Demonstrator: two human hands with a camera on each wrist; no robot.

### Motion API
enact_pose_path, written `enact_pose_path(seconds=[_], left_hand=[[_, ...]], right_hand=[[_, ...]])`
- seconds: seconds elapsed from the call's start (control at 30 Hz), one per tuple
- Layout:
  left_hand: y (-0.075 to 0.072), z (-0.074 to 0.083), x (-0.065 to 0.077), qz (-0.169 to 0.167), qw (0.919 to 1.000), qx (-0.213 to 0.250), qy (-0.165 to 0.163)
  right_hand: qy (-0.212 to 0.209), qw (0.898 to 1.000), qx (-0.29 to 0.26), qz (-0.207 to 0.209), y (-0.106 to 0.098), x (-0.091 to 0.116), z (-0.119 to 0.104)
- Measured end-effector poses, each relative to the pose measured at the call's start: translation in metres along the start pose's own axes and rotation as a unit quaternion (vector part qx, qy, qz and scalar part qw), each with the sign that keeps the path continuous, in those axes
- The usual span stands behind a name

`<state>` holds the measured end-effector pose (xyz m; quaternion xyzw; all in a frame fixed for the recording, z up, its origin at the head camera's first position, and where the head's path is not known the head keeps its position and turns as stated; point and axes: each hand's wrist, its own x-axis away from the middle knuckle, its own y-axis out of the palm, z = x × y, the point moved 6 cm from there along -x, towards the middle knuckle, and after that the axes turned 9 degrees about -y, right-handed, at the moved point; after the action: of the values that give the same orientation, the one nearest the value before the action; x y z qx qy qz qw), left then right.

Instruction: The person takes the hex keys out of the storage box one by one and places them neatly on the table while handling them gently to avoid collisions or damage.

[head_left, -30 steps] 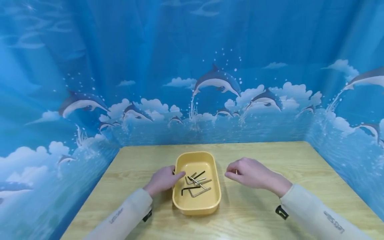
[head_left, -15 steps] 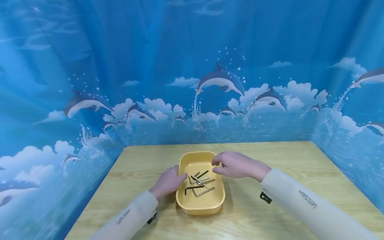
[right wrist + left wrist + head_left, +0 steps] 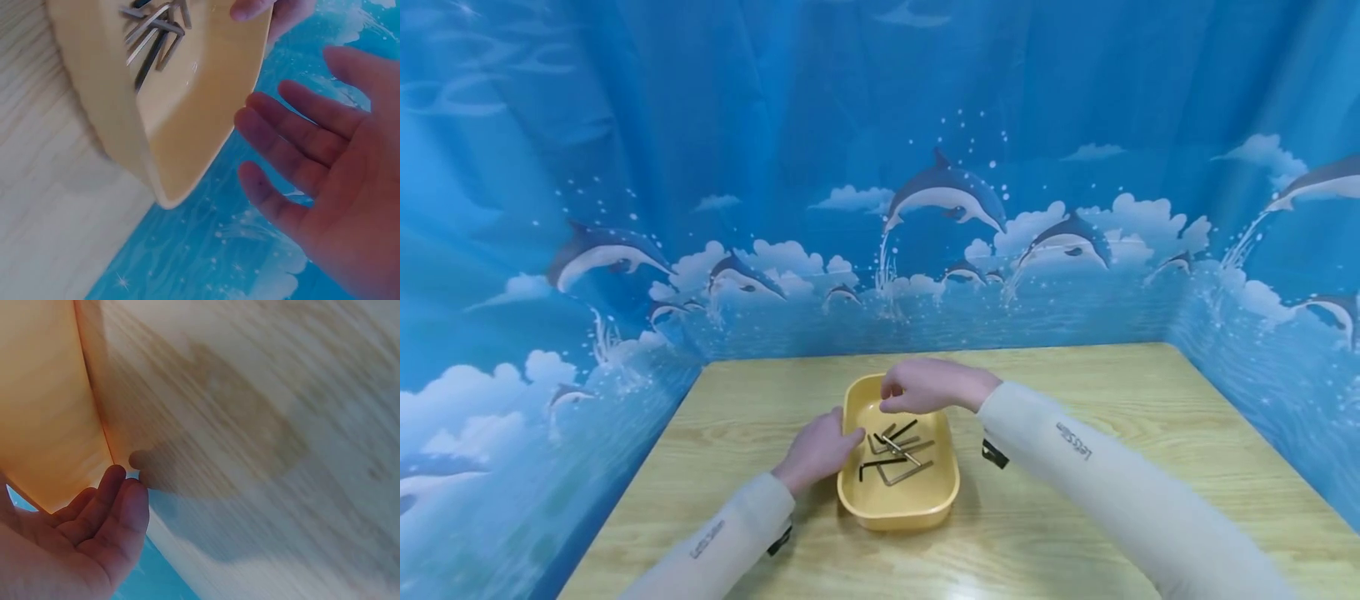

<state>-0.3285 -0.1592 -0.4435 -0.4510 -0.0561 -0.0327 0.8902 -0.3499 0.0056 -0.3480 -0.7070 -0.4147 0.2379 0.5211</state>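
A yellow plastic tray (image 3: 898, 504) stands on the table, with several L-shaped hex keys (image 3: 904, 467), some black and some silver, lying loosely crossed in it. My left hand (image 3: 817, 447) grips the tray's left side, thumb over the rim. In the left wrist view the fingers (image 3: 125, 515) of that hand lie along the tray's outer wall (image 3: 44, 394). Above the far part of the tray hovers my right hand (image 3: 932, 385), holding nothing. Its fingers (image 3: 300, 150) are spread and relaxed in the right wrist view, over the tray's rim and apart from the hex keys.
The light wooden table (image 3: 760, 400) extends around the tray. Blue curtains (image 3: 775, 183) printed with dolphins and clouds enclose it at the back and on both sides.
My right hand has moved left, from beside the tray to over its far part. The left hand has kept its hold on the rim. The hex keys lie as before.
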Motion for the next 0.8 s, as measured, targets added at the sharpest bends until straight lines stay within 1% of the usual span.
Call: enact_pose_path(seconds=[0.1, 0.17, 0.27, 0.4, 0.53, 0.63, 0.8], left_hand=[[0.000, 0.001, 0.001, -0.001, 1.0000, 0.003, 0.001], [-0.001, 0.001, 0.000, -0.002, 1.0000, 0.003, 0.003], [-0.001, 0.001, 0.000, -0.002, 1.0000, 0.000, -0.005], [-0.002, 0.001, -0.001, 0.007, 0.9997, -0.023, -0.006], [-0.002, 0.004, -0.002, 0.022, 0.9986, -0.047, 0.005], [-0.003, 0.004, -0.002, 0.029, 0.9980, -0.057, 0.005], [-0.002, 0.002, -0.002, 0.028, 0.9979, -0.058, 0.003]], right_hand=[[0.005, 1.000, -0.008, -0.018, 0.005, -0.009, 0.002], [0.009, 0.999, -0.004, -0.031, 0.010, -0.015, 0.005], [0.019, 0.999, 0.004, -0.051, 0.019, -0.022, 0.008], [0.034, 0.996, 0.017, -0.080, 0.033, -0.031, 0.014], [0.068, 0.991, 0.032, -0.113, 0.046, -0.034, 0.019], [0.086, 0.986, 0.052, -0.131, 0.051, -0.033, 0.019], [0.085, 0.981, 0.065, -0.164, 0.055, -0.033, 0.013]])
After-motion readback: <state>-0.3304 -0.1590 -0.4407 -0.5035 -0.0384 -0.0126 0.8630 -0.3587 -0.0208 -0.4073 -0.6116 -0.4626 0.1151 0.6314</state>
